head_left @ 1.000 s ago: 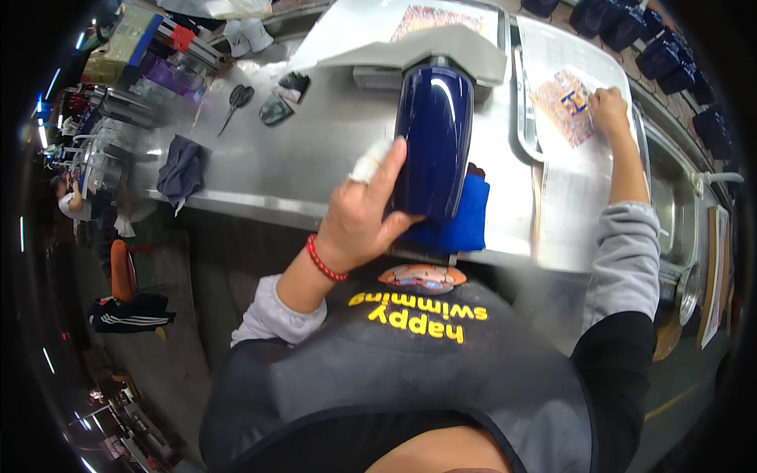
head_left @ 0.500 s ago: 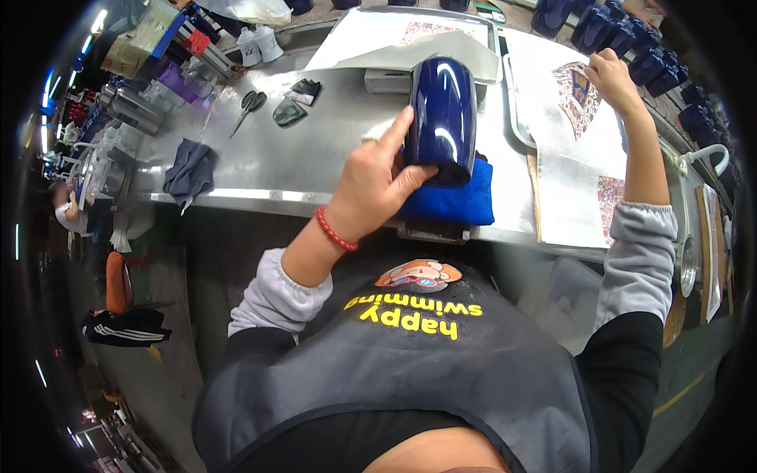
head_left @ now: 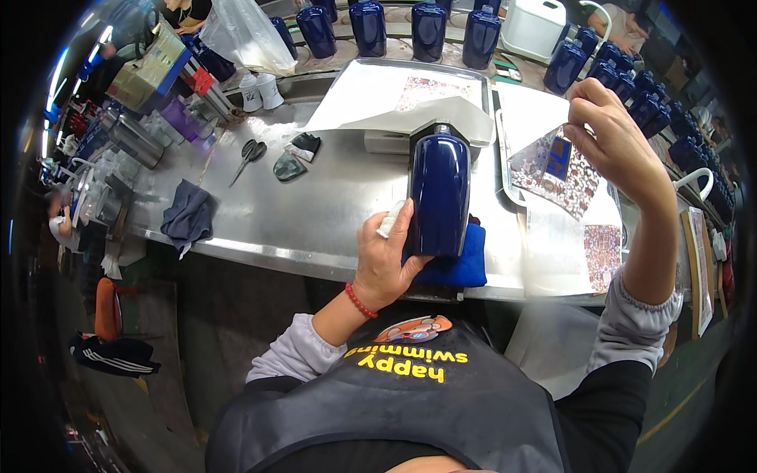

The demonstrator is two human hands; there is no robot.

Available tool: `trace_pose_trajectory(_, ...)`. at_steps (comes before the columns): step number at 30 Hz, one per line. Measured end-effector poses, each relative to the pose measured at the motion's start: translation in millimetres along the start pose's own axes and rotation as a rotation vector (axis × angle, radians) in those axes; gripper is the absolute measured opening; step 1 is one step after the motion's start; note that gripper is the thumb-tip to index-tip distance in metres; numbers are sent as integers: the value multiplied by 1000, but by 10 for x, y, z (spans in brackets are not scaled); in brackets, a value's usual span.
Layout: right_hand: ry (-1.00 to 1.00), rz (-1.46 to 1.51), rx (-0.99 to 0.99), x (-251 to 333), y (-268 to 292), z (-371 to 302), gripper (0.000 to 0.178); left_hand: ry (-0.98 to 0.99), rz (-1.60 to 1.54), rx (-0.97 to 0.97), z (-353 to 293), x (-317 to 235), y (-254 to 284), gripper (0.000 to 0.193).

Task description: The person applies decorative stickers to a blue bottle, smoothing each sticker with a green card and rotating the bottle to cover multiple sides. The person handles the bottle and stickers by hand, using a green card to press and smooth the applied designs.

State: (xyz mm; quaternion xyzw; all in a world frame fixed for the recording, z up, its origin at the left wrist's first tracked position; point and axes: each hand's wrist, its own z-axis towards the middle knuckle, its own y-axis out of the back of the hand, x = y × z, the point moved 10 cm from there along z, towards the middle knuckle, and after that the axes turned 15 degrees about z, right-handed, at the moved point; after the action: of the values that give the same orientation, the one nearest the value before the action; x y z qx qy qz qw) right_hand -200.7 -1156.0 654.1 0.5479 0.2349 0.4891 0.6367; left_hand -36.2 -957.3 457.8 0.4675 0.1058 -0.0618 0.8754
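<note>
My left hand (head_left: 384,260) grips the lower left side of a glossy dark blue bottle (head_left: 440,193), thumb and fingers pressed to it. A small whitish piece (head_left: 392,219) shows by those fingers; I cannot make out what it is. Under the bottle's lower end lies a folded bright blue cloth (head_left: 471,262). Over to the right, my right hand (head_left: 611,146) pinches the upper edge of a patterned decal sheet (head_left: 544,180) with a blue patch. The decal hangs over white paper (head_left: 552,256), where a second patterned piece (head_left: 602,256) lies.
Scissors (head_left: 250,158), two dark flat pieces (head_left: 290,166) and a grey cloth (head_left: 189,213) lie on the metal table (head_left: 339,213). A tray with white sheets (head_left: 355,94) stands behind the bottle. Several blue bottles (head_left: 368,30) line the far conveyor; other people (head_left: 619,27) are beyond.
The decal has come up off the white paper in my right hand. The bottle has tipped so its neck now shows. The view has shifted, revealing more bottles at the back.
</note>
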Motion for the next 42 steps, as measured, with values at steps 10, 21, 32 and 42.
trace_pose_trajectory(10,294,24,-27,867,105,-2,16,-141,-116,-216,685,-319,788,92)
trace_pose_trajectory(21,280,288,146,1200,144,90,18,-236,-218,-250,1147,-558,1431,18)
trace_pose_trajectory(32,-171,649,126,-2,-1536,221,34,259,-494,183,1096,612,-156,23)
trace_pose_trajectory(42,-181,793,55,-128,-1661,285,26,340,-741,142,1120,770,-417,44)
